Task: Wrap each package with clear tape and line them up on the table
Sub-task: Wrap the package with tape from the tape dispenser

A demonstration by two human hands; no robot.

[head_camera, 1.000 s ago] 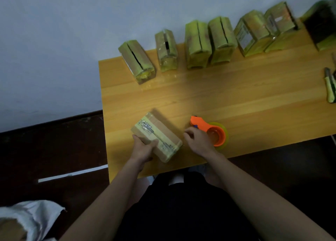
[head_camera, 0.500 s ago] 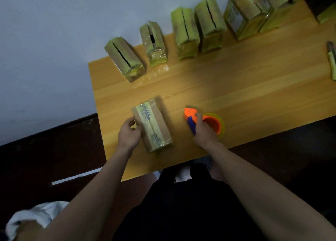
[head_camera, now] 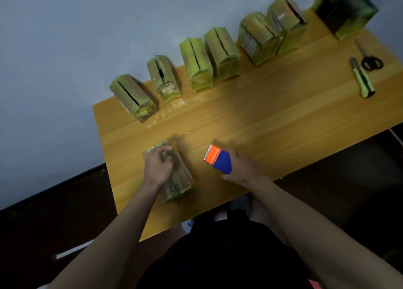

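Right now my left hand (head_camera: 157, 166) lies on top of the package (head_camera: 174, 175) at the near left part of the table (head_camera: 272, 123), fingers curled down over its far end and gripping it; the box runs lengthwise away from me, its near end sticking out past my wrist. Just to the right, apart from the package, my right hand (head_camera: 242, 167) is wrapped around the tape dispenser (head_camera: 218, 160), whose orange and blue head points toward the box; the roll itself is hidden under my palm. Farther back, six wrapped packages (head_camera: 197, 66) stand in a line along the wall edge, with a larger dark package (head_camera: 344, 9) at the far right corner. Near it lie a utility knife (head_camera: 363, 79) and scissors (head_camera: 370, 60), side by side.
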